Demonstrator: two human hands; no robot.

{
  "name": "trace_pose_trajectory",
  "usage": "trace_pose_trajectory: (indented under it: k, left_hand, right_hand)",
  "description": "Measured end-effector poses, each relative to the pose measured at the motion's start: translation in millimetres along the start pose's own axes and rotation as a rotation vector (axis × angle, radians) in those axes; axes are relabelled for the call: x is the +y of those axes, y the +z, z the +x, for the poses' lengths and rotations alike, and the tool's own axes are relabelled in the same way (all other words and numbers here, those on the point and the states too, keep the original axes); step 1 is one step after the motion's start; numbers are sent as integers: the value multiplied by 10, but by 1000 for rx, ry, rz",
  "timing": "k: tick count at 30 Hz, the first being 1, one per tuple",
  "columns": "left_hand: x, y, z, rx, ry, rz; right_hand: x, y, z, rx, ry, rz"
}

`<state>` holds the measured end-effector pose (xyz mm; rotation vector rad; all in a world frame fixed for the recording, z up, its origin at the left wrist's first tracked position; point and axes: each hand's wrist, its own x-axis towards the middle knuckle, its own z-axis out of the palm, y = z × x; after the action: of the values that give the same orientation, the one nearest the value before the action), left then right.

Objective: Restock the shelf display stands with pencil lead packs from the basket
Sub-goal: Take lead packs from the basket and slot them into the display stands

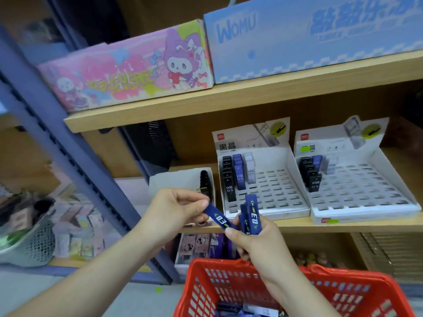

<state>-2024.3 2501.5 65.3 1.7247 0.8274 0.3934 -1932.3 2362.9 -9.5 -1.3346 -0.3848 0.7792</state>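
Note:
My left hand (176, 211) pinches one dark blue pencil lead pack (218, 216) by its upper end, in front of the shelf edge. My right hand (256, 243) grips a bunch of several blue packs (250, 215) standing upright. Behind them two white display stands sit on the wooden shelf: the middle stand (270, 193) holds rows of black, blue and clear packs at its left, and the right stand (357, 188) holds a few at its left. A smaller white stand (183, 179) at the left holds black packs. The red basket (229, 282) below holds more packs.
Pink and blue cardboard boxes (128, 69) lie on the upper shelf. A blue-grey metal rack upright (75, 156) slants down the left. A grey mesh basket (34, 243) full of goods stands at the lower left. More goods fill the shelf below.

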Motion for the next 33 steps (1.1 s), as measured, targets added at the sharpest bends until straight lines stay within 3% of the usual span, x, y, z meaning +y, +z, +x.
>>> trace_pose_trajectory:
  k: [5,9,14,19,22,27,33]
  left_hand:
    - [-19,-162,139,17,51,67]
    - [7,-472,446,202,193,249]
    - [-101,-814,726,390,345,596]
    - [-366,-909,850,338,298,709]
    - [-432,-939,870,320,308,754]
    - [-450,-945,890,307,331,808]
    - [-507,-963,895,278,345,867]
  right_hand:
    - [19,150,78,-18,13,-26]
    - [17,275,154,-4,-18,-126]
    - [85,456,322,-46,-117,-414]
    - [191,593,415,-127,-194,-739]
    - [231,572,428,-75,-241,-899]
    - [190,540,409,-27,-244,-886]
    - [179,535,419,-8,-170,-698]
